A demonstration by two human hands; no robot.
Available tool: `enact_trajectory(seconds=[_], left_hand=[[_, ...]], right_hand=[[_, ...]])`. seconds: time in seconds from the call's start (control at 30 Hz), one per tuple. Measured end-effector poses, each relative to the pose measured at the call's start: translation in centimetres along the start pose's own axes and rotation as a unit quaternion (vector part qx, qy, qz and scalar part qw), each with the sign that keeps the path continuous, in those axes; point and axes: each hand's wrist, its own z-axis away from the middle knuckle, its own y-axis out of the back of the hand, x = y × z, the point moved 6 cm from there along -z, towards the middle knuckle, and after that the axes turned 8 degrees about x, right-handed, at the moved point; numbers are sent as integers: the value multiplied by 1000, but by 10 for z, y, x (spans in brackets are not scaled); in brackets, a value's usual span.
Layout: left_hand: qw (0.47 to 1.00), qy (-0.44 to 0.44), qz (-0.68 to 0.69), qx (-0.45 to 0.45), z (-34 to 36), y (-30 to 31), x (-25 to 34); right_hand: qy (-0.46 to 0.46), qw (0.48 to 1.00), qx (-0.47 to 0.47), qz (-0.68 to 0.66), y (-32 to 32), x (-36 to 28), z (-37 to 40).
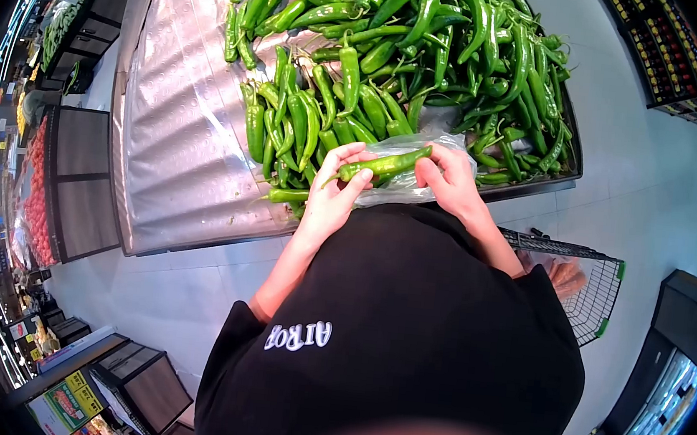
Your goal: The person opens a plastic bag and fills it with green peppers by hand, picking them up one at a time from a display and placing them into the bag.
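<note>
A long green pepper lies between my two hands, close to my body at the display's front edge. My left hand pinches its stem end between thumb and fingers. At the other end, my right hand has its fingers closed around the tip and the edge of a clear plastic bag. The bag spreads behind and beneath the pepper. Just beyond my hands, many green peppers are heaped on the display.
The display's bare metal surface extends to the left. A wire shopping cart holding a bagged item stands at the right. Crates of red produce are at the far left, and a shelf rack is at the upper right.
</note>
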Motion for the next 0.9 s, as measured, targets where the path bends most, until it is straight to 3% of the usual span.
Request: enact_trajectory(seconds=[0.13, 0.27, 0.37, 0.43, 0.47, 0.57, 0.77, 0.9], left_hand=[[978, -74, -171, -91, 0, -11, -1], [940, -123, -294, -122, 2, -17, 8], [866, -198, -438, -134, -2, -8, 2], [830, -211, -493, -154, -4, 0, -7], [827, -236, -494, -127, -2, 2, -6], [800, -199, -544, -154, -3, 0, -4], [842, -311, -432, -90, 7, -5, 22], [839, -336, -415, -104, 10, -7, 26]], right_hand=[[-31, 998, 38, 46, 21, 22, -3], [-108, 989, 55, 86, 41, 41, 1], [37, 954, 72, 290, 52, 23, -3], [47, 944, 43, 325, 49, 20, 1], [44, 943, 31, 328, 47, 22, 4], [28, 951, 0, 308, 45, 25, 7], [16, 960, -47, 274, 47, 19, 9], [81, 946, -122, 289, 25, 25, 3]])
